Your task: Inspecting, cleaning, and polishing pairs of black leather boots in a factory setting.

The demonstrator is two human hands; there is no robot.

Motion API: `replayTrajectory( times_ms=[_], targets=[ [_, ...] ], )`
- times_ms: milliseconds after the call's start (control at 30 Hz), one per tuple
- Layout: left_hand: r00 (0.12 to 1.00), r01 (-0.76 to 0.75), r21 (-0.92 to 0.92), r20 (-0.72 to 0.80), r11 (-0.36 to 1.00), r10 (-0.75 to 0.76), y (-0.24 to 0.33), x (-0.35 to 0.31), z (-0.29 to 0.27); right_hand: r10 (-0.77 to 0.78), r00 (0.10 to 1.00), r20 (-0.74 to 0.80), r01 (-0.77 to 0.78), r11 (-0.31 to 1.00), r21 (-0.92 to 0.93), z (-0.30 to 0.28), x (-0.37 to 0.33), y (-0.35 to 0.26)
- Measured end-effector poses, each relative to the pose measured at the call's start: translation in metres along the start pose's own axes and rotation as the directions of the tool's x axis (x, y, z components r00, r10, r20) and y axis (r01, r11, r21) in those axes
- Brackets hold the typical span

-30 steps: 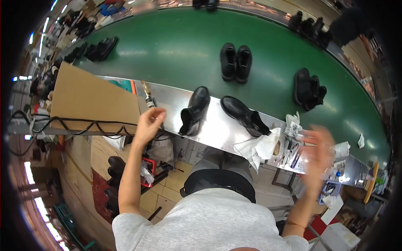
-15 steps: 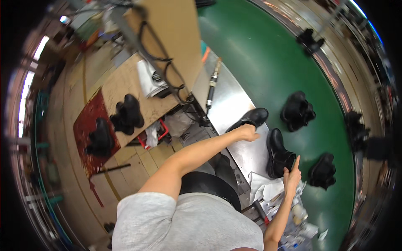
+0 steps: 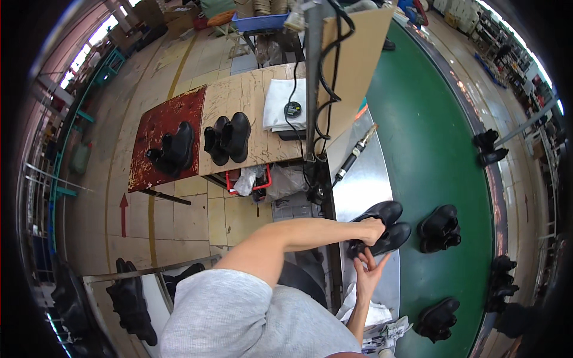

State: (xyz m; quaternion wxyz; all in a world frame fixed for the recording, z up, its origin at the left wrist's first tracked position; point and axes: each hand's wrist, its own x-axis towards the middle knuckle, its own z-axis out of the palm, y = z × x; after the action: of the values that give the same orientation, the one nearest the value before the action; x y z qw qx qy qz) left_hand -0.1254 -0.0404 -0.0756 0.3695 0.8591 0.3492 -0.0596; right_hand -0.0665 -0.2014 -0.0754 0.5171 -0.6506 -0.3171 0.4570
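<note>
Two black ankle boots lie side by side on the metal worktop, toes pointing right and slightly away: the farther boot [image 3: 388, 210] and the nearer boot [image 3: 394, 238]. My left hand [image 3: 371, 230] is closed over their ankle ends, its fingers mostly hidden; it seems to grip the nearer boot. From the near side my right hand [image 3: 368, 275] reaches up, thumb and fingers spread, with fingertips touching the heel end of the nearer boot. A hot-air tool [image 3: 353, 156] with a dark handle rests farther along the metal worktop [image 3: 364, 190].
Along the right runs a green belt [image 3: 412, 155] bearing more black boots [image 3: 440, 229]. An upright board [image 3: 352, 71] with coiled cable stands beyond the worktop. To the left, a wooden table [image 3: 250, 89] holds boots and a white cloth [image 3: 280, 101]. Crumpled white paper [image 3: 376, 313] lies nearby.
The nearer boot has been turned and brought alongside the farther one. My left hand has shifted toward it, and my right hand has moved round to its heel end. My view has swung left.
</note>
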Motion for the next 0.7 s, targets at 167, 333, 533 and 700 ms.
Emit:
replayTrajectory(
  times_ms=[167, 333, 533, 700],
  targets=[
    [0.966, -0.049, 0.055, 0.257, 0.997, 0.034, -0.052, -0.175, -0.140, -0.159, 0.983, -0.086, 0.144, 0.977, -0.159, 0.002, -0.032, -0.053],
    [0.978, 0.205, 0.189, -0.012, 0.960, -0.206, -0.145, -0.348, -0.283, -0.162, 0.952, -0.259, 0.098, 0.965, -0.242, 0.029, -0.032, -0.048],
    [0.698, 0.493, 0.145, -0.654, 0.858, -0.291, -0.411, -0.380, -0.345, -0.142, 0.988, -0.065, 0.107, 0.917, -0.383, 0.147, -0.010, -0.047],
    [0.732, 0.472, -0.169, -0.471, 0.865, -0.492, -0.660, -0.378, -0.384, -0.126, 0.991, 0.042, 0.127, 0.807, -0.576, 0.191, -0.020, -0.078]
  ],
)
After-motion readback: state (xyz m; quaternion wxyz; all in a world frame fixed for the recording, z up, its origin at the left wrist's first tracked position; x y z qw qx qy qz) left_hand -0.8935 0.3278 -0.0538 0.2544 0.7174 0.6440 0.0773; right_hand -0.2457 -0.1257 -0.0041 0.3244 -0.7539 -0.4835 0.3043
